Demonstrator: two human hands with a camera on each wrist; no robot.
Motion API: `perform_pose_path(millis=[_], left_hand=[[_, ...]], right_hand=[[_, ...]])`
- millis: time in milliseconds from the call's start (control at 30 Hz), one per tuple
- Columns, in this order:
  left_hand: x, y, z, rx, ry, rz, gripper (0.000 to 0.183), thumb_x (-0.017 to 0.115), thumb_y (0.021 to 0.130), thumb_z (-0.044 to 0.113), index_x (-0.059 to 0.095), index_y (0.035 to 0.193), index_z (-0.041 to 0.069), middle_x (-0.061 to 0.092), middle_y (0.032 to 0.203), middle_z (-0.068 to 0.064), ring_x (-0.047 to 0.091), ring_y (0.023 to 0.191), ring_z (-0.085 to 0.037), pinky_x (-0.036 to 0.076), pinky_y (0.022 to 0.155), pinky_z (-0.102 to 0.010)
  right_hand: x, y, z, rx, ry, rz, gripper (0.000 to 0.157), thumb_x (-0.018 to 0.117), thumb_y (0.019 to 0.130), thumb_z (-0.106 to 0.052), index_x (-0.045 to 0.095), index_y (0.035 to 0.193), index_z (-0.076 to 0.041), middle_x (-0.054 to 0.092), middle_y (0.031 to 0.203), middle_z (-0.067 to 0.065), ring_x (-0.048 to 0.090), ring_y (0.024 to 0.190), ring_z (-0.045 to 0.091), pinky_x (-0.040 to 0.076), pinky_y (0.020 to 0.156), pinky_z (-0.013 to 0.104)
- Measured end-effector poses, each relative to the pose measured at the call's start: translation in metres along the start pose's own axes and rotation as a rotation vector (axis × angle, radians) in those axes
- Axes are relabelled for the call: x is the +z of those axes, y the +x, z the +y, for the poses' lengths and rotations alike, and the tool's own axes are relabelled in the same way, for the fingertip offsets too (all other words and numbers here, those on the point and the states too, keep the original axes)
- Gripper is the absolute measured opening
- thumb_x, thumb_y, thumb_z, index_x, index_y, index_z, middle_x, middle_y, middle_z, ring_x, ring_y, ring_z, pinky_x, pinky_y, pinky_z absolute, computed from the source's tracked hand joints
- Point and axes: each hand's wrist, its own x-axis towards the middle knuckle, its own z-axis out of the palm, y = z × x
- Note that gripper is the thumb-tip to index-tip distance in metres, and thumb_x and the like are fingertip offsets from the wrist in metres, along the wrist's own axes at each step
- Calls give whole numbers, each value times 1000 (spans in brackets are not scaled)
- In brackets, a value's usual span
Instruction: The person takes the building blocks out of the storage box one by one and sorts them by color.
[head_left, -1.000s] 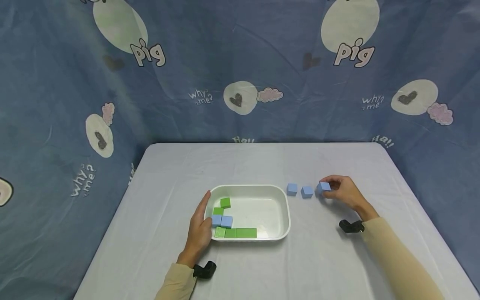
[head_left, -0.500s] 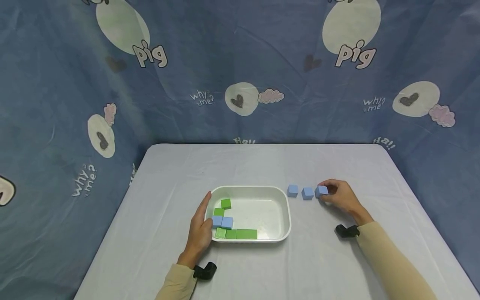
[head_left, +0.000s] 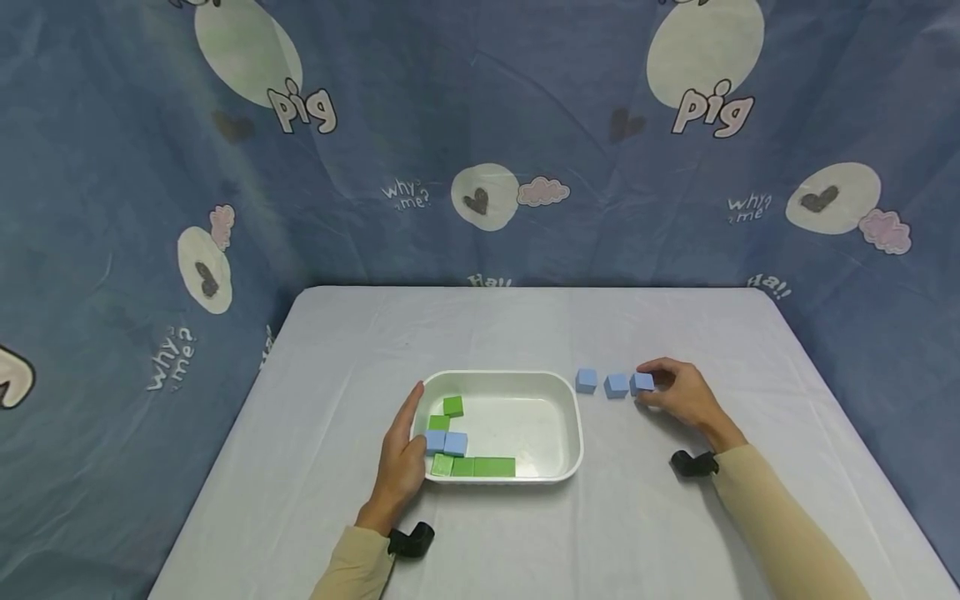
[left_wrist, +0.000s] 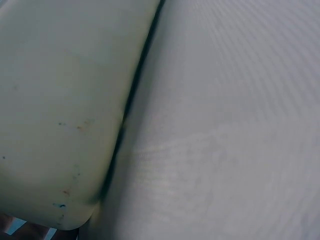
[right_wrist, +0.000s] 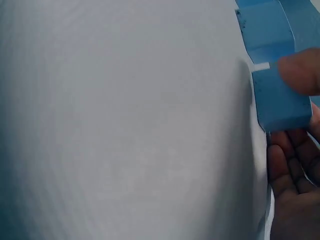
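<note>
My right hand [head_left: 682, 396] pinches a blue cube [head_left: 642, 384] between thumb and fingers, at the right end of a short row. Beside it stand two more blue cubes, the middle one [head_left: 617, 386] and the left one [head_left: 587, 381], nearest the tray. In the right wrist view the thumb lies on the held cube [right_wrist: 282, 102], close to its neighbour [right_wrist: 265, 30]. My left hand [head_left: 400, 462] holds the left end of a white tray [head_left: 525, 425], thumb at the rim. Two blue cubes [head_left: 455, 443] and several green blocks [head_left: 495, 467] lie inside, mostly left and front.
A white cloth covers the table [head_left: 510, 542]. Behind and to the left hangs a blue printed curtain [head_left: 375, 242]. The tray's outer wall [left_wrist: 60, 100] takes up the left of the left wrist view.
My right hand has moved slightly left and lowered its blue cube beside the middle cube of the row. My left hand and the tray keep their places.
</note>
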Motion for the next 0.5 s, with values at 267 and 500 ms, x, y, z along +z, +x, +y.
perform_pose_path(millis=[267,500], left_hand=[[0,-1,0,-3,3,12,79,36,84,-15,30,160,6,31,164,-10,22,153,-27,14,125,-39],[0,1,-1,4,-16,2,79,36,83,-15,31,160,5,31,164,-11,21,153,-28,14,125,-42]], right_hand=[[-14,2,-9,-34,170,62,45,82,83,-5,65,123,9,65,121,27,62,110,29,49,90,15],[-21,6,-27,-132,289,99,44,81,83,1,64,122,12,67,115,14,63,109,23,48,97,17]])
